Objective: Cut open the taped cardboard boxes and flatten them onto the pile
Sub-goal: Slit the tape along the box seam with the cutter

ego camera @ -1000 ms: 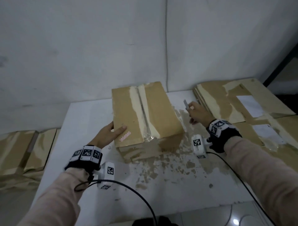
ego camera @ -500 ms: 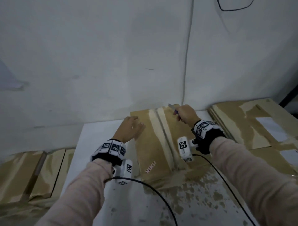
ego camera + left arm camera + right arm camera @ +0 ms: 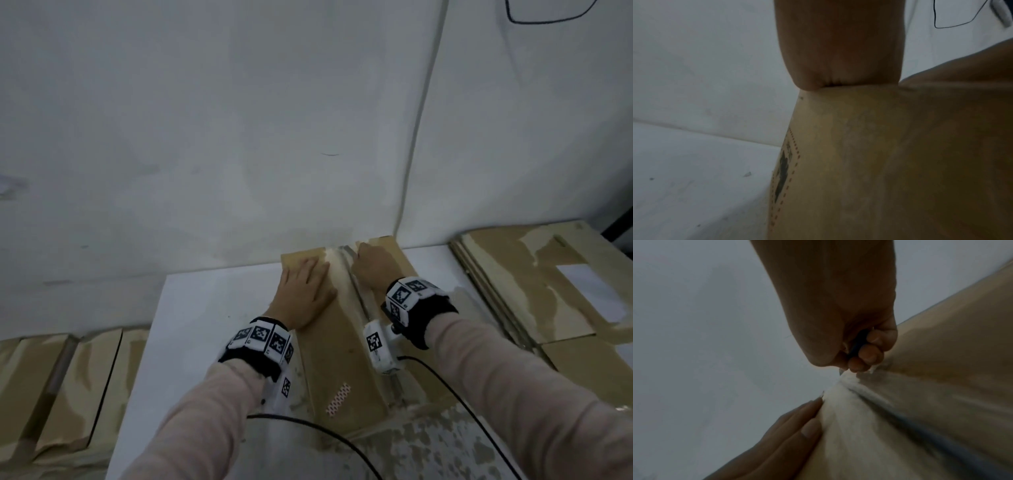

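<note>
A brown cardboard box with a taped centre seam lies on the white table. My left hand presses flat on its far left top, fingers straight; the right wrist view shows those fingers lying by the seam. My right hand is curled round a dark-handled cutter at the far end of the seam, and the blade tip meets the tape there. In the left wrist view the heel of my left hand rests on the box.
A pile of flattened boxes lies to the right on the table. More taped boxes sit low on the left, beside the table. The wall stands right behind the box. Torn tape scraps litter the near table.
My left hand slid from the box's near left edge up to its far left top. My right hand carried the cutter from beside the box to the far end of the seam.
</note>
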The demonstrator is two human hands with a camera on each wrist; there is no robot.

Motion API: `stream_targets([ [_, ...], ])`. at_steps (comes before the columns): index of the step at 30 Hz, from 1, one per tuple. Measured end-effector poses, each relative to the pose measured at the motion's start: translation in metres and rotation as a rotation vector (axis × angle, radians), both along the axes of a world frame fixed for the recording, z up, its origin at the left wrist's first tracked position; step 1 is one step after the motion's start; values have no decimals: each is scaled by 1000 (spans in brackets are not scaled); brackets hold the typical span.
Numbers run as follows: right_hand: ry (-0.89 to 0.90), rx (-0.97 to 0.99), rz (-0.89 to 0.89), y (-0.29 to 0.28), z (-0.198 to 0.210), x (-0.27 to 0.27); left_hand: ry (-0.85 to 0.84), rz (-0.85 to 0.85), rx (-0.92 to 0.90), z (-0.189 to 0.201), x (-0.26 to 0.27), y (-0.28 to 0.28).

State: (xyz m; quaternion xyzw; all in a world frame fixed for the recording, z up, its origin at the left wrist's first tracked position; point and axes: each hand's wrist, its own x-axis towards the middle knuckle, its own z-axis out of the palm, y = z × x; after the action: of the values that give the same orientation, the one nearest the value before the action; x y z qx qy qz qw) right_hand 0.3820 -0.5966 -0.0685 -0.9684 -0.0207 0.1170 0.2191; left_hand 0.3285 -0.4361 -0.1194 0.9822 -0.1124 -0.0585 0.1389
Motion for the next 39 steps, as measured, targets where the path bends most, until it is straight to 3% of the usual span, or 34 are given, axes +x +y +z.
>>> stream_targets([
  [9, -55, -173, 83, 19, -14, -4, 7, -16, -38, -2, 0, 3],
  [15, -147, -56, 32, 15, -19, -8, -7, -6, -53, -4, -1, 2],
  [27, -63, -195, 127, 21, -4, -1, -2, -9, -54, -2, 0, 3],
  [39, -8, -180, 122, 17, -10, -12, -2, -8, -45, -2, 1, 2],
])
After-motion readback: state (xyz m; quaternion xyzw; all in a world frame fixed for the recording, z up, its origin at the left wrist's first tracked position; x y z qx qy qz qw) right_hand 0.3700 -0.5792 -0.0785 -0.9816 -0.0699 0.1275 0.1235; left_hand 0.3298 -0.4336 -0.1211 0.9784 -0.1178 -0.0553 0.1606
